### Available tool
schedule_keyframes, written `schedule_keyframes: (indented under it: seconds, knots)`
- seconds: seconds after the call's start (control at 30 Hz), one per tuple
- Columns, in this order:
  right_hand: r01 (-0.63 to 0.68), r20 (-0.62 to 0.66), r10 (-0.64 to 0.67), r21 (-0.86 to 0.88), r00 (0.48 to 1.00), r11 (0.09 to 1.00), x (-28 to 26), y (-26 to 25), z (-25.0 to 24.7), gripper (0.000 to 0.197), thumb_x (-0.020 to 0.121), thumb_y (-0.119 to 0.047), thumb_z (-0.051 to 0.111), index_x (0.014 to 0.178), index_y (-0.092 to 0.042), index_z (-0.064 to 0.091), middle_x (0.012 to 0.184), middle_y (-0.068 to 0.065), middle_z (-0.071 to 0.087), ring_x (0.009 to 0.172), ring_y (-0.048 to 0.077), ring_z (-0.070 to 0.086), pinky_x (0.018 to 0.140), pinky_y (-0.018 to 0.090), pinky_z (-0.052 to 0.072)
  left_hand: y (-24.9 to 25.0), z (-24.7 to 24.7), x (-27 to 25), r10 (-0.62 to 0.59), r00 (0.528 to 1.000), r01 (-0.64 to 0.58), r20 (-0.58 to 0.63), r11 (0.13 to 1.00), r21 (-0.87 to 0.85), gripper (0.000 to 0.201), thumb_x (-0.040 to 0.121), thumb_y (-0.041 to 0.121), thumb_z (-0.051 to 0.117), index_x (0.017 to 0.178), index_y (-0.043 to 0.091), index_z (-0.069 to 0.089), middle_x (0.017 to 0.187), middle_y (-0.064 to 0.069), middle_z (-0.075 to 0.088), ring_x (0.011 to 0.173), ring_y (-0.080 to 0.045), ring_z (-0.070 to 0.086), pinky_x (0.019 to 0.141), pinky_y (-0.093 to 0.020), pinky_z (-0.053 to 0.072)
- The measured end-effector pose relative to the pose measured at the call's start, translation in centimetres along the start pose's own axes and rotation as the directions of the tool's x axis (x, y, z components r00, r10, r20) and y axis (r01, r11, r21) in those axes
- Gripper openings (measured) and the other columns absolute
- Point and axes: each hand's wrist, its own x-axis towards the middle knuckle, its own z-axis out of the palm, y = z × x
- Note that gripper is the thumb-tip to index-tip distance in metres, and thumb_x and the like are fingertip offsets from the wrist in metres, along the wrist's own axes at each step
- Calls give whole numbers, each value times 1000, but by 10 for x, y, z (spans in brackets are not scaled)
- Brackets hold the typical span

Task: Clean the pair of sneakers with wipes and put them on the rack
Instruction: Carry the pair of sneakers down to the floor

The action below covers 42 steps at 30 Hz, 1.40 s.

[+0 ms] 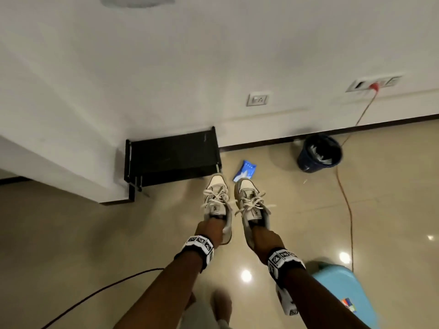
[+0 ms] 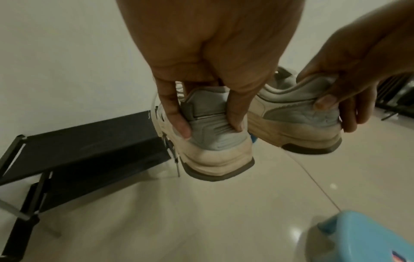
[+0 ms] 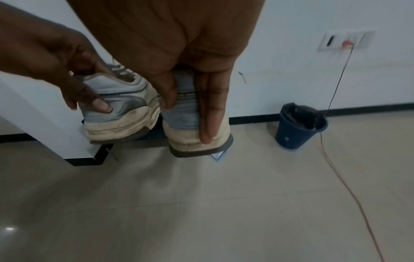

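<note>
My left hand (image 1: pixel 211 230) grips one cream and grey sneaker (image 1: pixel 216 198) by its heel, thumb and fingers pinching the back (image 2: pixel 215 141). In the same way my right hand (image 1: pixel 263 236) holds the other sneaker (image 1: pixel 251 203) by the heel (image 3: pixel 179 115). Both sneakers hang side by side above the floor, toes pointing away, laces loose. A low black shoe rack (image 1: pixel 171 155) stands against the wall just ahead and to the left of them. A blue pack of wipes (image 1: pixel 244 172) lies on the floor beyond the toes.
A dark blue bin (image 1: pixel 318 153) with a black liner stands by the wall at the right. An orange cable (image 1: pixel 349 210) runs from a wall socket across the floor. A light blue stool (image 1: pixel 344 293) sits near my right arm. A black cable (image 1: pixel 95 293) crosses the floor at the left.
</note>
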Motion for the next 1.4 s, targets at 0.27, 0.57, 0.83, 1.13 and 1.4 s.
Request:
schedule_keyframes:
  seconds: [0.27, 0.57, 0.83, 1.13, 1.4]
  knots:
    - [-78, -158, 77, 3, 984, 997, 6, 69, -111, 34, 99, -36, 37, 118, -11, 49, 112, 12, 63, 97, 37, 62, 75, 42, 48, 93, -111, 29, 151, 980, -150, -133, 989, 14, 29, 88, 20, 59, 116, 13, 63, 120, -9, 64, 112, -36, 61, 83, -34, 49]
    - [-183, 12, 183, 1, 983, 983, 111, 163, -180, 27, 96, -21, 41, 118, -8, 49, 112, 14, 63, 98, 37, 62, 74, 40, 47, 160, -174, 153, 201, 978, -195, -58, 977, 88, 36, 94, 19, 47, 126, 4, 58, 124, -18, 62, 118, -38, 55, 101, -46, 42]
    - [-154, 205, 161, -48, 966, 987, 219, 219, -198, 30, 95, -20, 43, 123, -12, 51, 117, 15, 62, 104, 37, 60, 82, 39, 48, 190, -180, 253, 151, 987, -149, 59, 988, -31, 35, 98, 17, 48, 129, 3, 56, 125, -16, 63, 117, -37, 58, 93, -42, 47]
    - [-8, 222, 34, -118, 974, 993, 407, 318, -81, 28, 94, -25, 43, 120, -15, 50, 109, 13, 65, 95, 36, 63, 74, 38, 50, 216, -65, 439, 9, 1000, -7, 22, 996, -87, 38, 101, 10, 36, 134, 2, 52, 125, -24, 61, 111, -43, 58, 93, -52, 45]
    - [40, 152, -12, -184, 988, 982, 542, 421, 129, 45, 89, -15, 46, 133, -13, 40, 101, 12, 68, 88, 37, 65, 69, 38, 49, 222, 143, 628, -94, 988, 111, -122, 984, 141, 51, 87, -1, 36, 132, 2, 58, 115, -26, 67, 97, -43, 65, 86, -47, 55]
